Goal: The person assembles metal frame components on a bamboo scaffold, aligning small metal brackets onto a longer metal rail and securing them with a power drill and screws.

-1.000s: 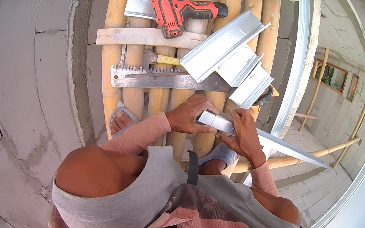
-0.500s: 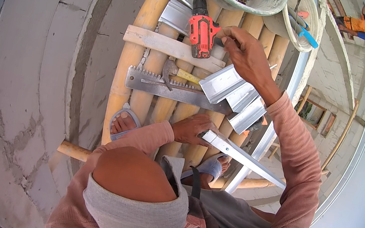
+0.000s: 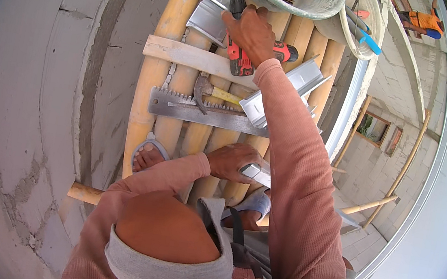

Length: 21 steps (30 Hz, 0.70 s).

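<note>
My right hand [image 3: 253, 34] is closed over a red and black cordless drill [image 3: 239, 60] lying on the bamboo platform, its chuck toward the far side. A red-and-black end shows right of that hand; I cannot tell whether it belongs to the drill. Near my body, my left hand [image 3: 233, 162] grips the end of a narrow light-metal profile [image 3: 258, 174]. My right sleeve hides the rest of the profile. Between the hands lie a handsaw [image 3: 204, 114], a claw hammer [image 3: 222, 94] with a yellow handle, and short pieces of metal channel [image 3: 255, 108].
Bamboo poles [image 3: 195, 138] form the platform, with a wooden strip [image 3: 190, 57] across them. More channel pieces [image 3: 207, 23] lie far left. A bucket [image 3: 329, 7] and a pale container with tools [image 3: 361, 47] stand beyond. A block wall is at left; another person [image 3: 423, 22] is far right.
My right hand has moved left and away from me onto the drill, which has shifted slightly. My left hand keeps its grip on the metal profile.
</note>
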Each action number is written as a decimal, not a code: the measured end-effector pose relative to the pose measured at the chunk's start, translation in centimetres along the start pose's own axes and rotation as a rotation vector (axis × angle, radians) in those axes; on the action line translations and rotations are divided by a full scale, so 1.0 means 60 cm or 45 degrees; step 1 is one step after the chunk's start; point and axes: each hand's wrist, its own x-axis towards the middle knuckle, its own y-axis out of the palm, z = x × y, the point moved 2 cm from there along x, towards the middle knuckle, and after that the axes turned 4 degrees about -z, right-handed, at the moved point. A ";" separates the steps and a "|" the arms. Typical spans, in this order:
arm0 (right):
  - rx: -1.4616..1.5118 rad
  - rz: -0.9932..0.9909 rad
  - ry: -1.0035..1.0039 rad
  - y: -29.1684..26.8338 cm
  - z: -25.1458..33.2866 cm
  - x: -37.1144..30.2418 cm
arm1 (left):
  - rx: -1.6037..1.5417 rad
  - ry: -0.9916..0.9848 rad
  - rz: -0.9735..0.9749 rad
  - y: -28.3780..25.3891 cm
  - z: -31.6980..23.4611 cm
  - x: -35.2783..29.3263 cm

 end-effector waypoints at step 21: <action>0.445 0.478 -0.159 -0.363 -0.160 -0.408 | 0.236 -0.073 0.187 -0.019 -0.024 0.020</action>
